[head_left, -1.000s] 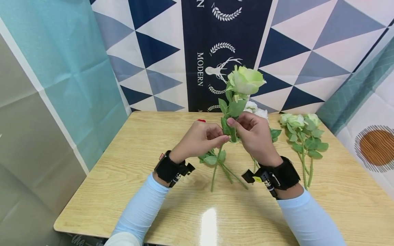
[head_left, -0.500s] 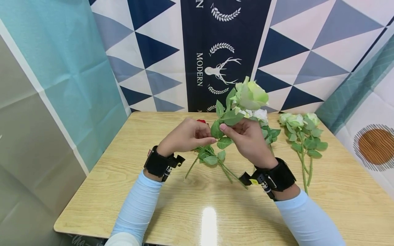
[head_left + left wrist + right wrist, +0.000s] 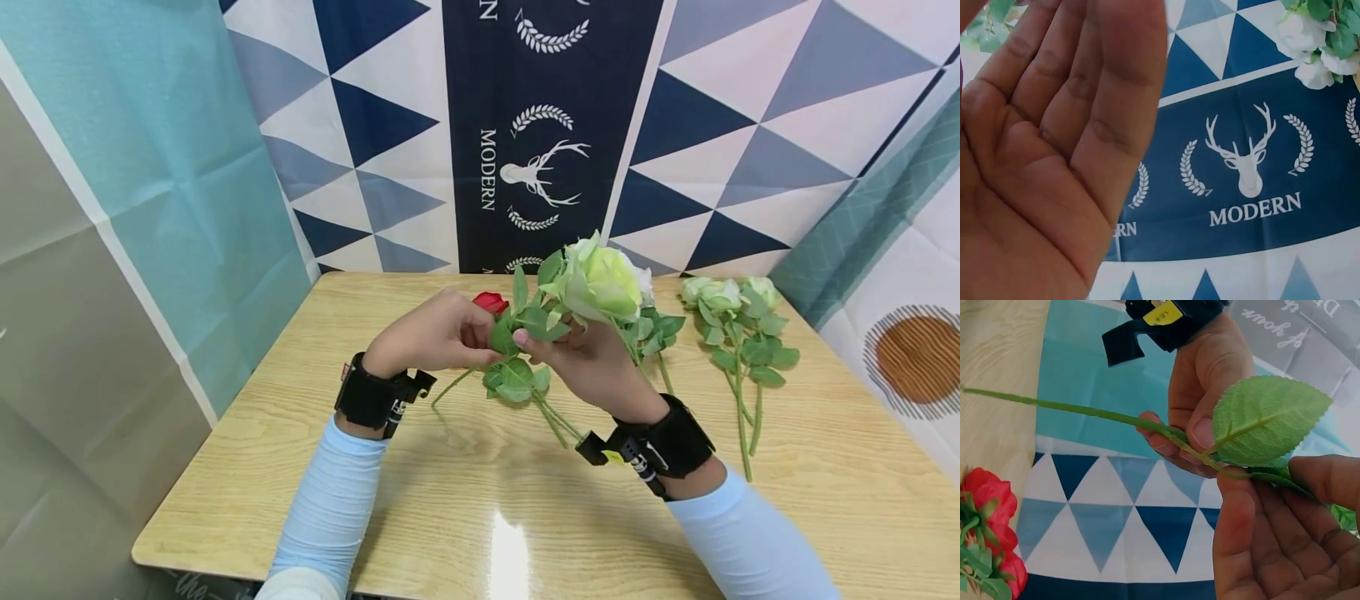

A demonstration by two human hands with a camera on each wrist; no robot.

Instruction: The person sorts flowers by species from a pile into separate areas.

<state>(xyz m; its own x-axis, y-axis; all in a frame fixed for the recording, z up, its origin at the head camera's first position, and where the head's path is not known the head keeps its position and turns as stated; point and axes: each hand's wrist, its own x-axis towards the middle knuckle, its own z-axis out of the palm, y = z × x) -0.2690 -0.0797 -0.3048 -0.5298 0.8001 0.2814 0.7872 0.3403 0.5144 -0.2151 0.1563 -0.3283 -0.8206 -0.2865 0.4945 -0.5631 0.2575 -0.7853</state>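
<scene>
My left hand (image 3: 442, 335) and right hand (image 3: 596, 371) both hold one pale green rose (image 3: 596, 283) above the middle of the table. Its bloom leans right over the right hand; the bare stem (image 3: 1085, 411) slants down to the left past the left hand. In the right wrist view, the left thumb and fingers pinch the stem just beside a serrated leaf (image 3: 1269, 422), while the right thumb and fingers pinch the stem and a leaf farther up. The left wrist view has the left palm (image 3: 1054, 150), its fingertips cut off.
Behind the hands lie red roses (image 3: 491, 302) with green stems, and white flowers (image 3: 647, 287) partly hidden by the held rose. More pale green roses (image 3: 720, 294) lie at the table's right. A patterned cloth (image 3: 375, 150) hangs behind the wooden table (image 3: 450, 517).
The rose has come down and tipped, its bloom lower and its stem end swung left. The left hand has moved left along with it; the right hand has moved slightly down and left.
</scene>
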